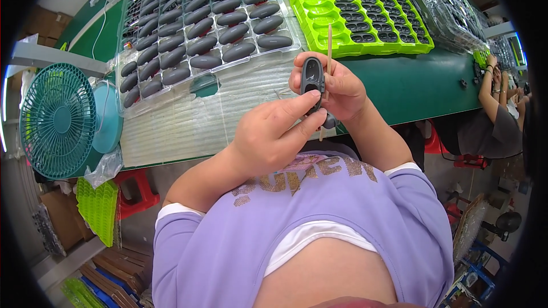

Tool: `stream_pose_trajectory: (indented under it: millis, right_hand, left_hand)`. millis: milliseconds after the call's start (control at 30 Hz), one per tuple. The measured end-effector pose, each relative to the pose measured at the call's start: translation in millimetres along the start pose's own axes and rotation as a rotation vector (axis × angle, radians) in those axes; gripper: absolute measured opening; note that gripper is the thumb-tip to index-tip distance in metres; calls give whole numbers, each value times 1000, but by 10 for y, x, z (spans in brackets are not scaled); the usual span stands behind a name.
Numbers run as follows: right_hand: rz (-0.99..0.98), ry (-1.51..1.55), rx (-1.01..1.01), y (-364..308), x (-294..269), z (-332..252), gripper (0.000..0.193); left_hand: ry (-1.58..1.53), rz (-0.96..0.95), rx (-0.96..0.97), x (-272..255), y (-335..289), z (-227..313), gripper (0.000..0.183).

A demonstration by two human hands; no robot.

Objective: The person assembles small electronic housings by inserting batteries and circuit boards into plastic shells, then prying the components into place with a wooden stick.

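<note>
Dark oval part upright, long axis vertical, pinched in right hand with thin stick; left hand just below, thumb touching lower end.

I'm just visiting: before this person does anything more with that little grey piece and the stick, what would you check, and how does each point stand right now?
1. Grey oval part gripped: ok, pinched between both hands above the table edge.
2. Right hand has the thin wooden stick: ok, it stands upright beside the part.
3. Left hand thumb on the part's face: ok.
4. Stick tip at the part: cannot tell, the fingers hide it.
5. Supply within reach: ok, the clear tray holds rows of grey ovals.
6. Green tray has free pockets: ok, its near rows look empty.
</note>
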State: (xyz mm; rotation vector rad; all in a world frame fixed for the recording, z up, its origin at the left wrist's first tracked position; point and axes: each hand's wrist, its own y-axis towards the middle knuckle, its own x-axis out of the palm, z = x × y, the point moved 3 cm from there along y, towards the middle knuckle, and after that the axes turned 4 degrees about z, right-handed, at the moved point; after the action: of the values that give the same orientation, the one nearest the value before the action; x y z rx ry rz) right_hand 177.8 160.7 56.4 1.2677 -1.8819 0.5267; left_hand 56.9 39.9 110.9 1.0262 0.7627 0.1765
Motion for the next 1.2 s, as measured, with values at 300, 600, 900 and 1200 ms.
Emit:
stream_pose_trajectory:
  millis: [300, 600, 900, 1200]
  right_hand:
    - [-32, 8, -14, 36, -48, 29, 53]
    - [34, -138, 120, 19, 24, -24, 46]
    - [240, -512, 177, -5, 153, -82, 43]
    - [276, -586, 114, -42, 125, -42, 40]
  left_hand:
    - [-371, 32, -299, -121, -63, -82, 40]
    - [-1077, 17, -876, -149, -190, -339, 37]
    - [-1221, 34, -1020, -118, -348, -471, 39]
    - [-1033, 236, -1394, -51, -597, -555, 32]
